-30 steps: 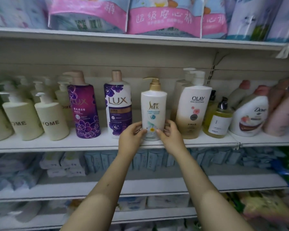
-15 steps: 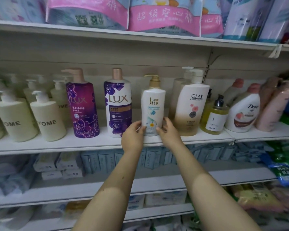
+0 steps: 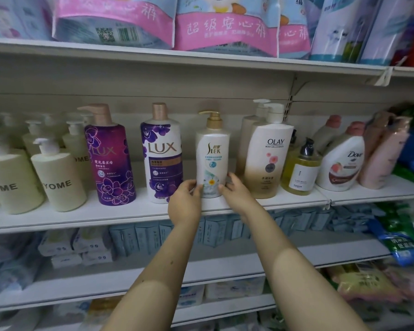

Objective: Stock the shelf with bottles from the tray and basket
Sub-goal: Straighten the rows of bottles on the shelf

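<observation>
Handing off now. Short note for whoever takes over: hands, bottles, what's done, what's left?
Left hand grips the Slek bottle low on its left side.
Right hand grips it low on the right.
Slek bottle stands upright on the middle shelf, between the white Lux bottle and the Olay bottle, label forward.
Done: this bottle is placed.
Left: release it; tray and basket are out of view.

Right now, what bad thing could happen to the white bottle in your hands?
The SLEK bottle is tall, and the left grip and right grip hold it only near its base, so it might tip when released. It stands between the white LUX bottle and the OLAY bottle; a nudge could knock either over.
</observation>
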